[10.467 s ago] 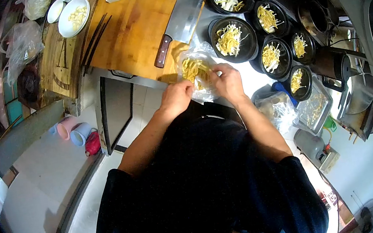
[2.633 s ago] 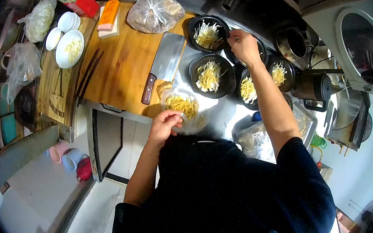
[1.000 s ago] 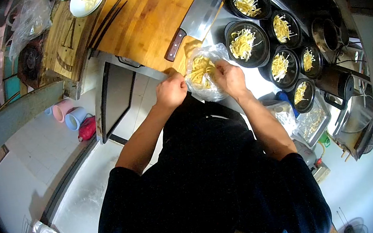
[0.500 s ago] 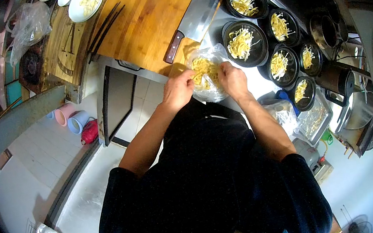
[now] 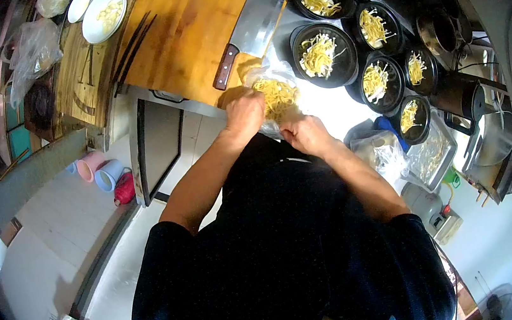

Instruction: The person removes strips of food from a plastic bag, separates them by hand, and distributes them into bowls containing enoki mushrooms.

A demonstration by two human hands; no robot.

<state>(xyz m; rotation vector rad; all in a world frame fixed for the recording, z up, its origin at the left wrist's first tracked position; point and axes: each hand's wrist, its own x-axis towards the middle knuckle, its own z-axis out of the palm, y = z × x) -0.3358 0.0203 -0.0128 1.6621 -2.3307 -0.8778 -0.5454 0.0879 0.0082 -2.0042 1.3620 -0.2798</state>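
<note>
A clear plastic bag (image 5: 279, 75) full of yellow noodle-like strips (image 5: 278, 96) lies open at the counter's front edge, close to my body. My left hand (image 5: 245, 116) is closed on the bag's left rim. On its near right side, my right hand (image 5: 307, 134) grips the plastic with curled fingers. Beyond the bag, a cleaver (image 5: 247, 33) rests on the wooden cutting board (image 5: 190, 40), its handle toward me. To the right stand several black bowls, the nearest large bowl (image 5: 346, 62) among them, each with yellow strips and white enoki-like strands.
Dark chopsticks (image 5: 133, 47) lie along the board's left edge. A white bowl of pale chunks (image 5: 104, 15) stands at the far left. Right of my arm are another plastic bag (image 5: 380, 152), a metal tray (image 5: 432, 161) and a black pot (image 5: 462, 96).
My right hand has moved down and left along the bag, toward my body. My left hand stays at the bag's left side. The whole view has shifted slightly.
</note>
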